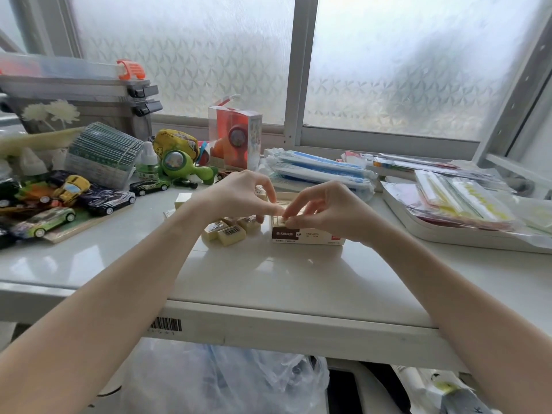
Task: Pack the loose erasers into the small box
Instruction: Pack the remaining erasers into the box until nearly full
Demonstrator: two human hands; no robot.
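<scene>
I see both hands meeting over the small box (307,233), which sits on the white table (268,276) just right of centre. My right hand (325,209) pinches its fingertips at the box's open top on what looks like an eraser; I cannot tell for sure. My left hand (236,194) curls its fingers, tips touching the same spot. The loose erasers (227,231) lie at nine o'clock of the box, just beside it. Toy cars (74,201) crowd the table at ten o'clock.

Cream erasers (227,231) with barcode labels lie clustered on the table, just left of the small white-and-brown box (307,234), which sits open-topped.
</scene>
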